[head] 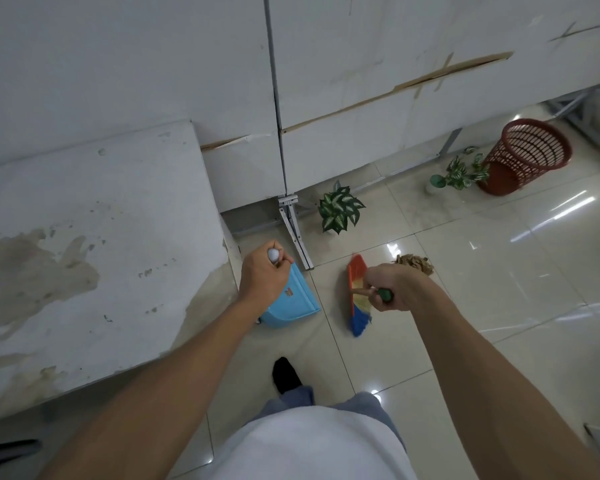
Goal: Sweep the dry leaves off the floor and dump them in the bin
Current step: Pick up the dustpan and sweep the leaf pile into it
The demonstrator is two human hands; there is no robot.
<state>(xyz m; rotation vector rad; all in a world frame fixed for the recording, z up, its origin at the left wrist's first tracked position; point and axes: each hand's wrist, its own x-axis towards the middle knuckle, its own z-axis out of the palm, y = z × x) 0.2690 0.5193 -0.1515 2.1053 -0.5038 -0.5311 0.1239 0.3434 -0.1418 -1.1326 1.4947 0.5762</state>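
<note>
Both hands busy, leaf pile right by the broom

Black shoe (284, 374) on the glossy beige tiled floor (499, 271). The left hand (264, 271) is wrapped round the white-tipped handle of a light blue plastic dustpan (291, 303), next to a stained white surface (84, 237). The right hand (392, 285) is clamped on the wooden handle of a rainbow-bristled broom (356, 303) and partly hides the small heap of dry brown leaves (414, 263). Further out there's a leafy potted plant (340, 209). The red plastic mesh bin (527, 154) is well apart by the wall.
</note>
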